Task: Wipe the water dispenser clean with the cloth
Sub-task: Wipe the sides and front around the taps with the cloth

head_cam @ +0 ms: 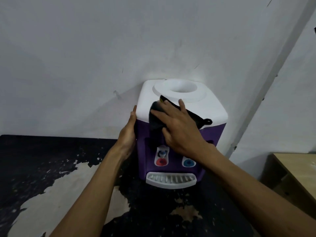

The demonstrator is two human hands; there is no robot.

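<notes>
Water dispenser, white top and purple body, stands on the dark, peeling counter, backed against the grey wall, dead ahead at 12 o'clock of the person.

Right hand: released, fingers spread and straight, palm pressing the black cloth onto the front edge of the white top. Cloth laps from the bottle-well rim down over the upper purple face. Its hanging loop sticks out at 3 o'clock of the hand.

Left hand: released, laid flat against the dispenser's 9 o'clock side, fingertips reaching the white top's edge. It grasps nothing.

Below the right wrist: red tap and blue tap side by side, the white drip tray at 6 o'clock of them.

Pale wooden furniture at 4 o'clock of the dispenser, apart from the counter.
</notes>
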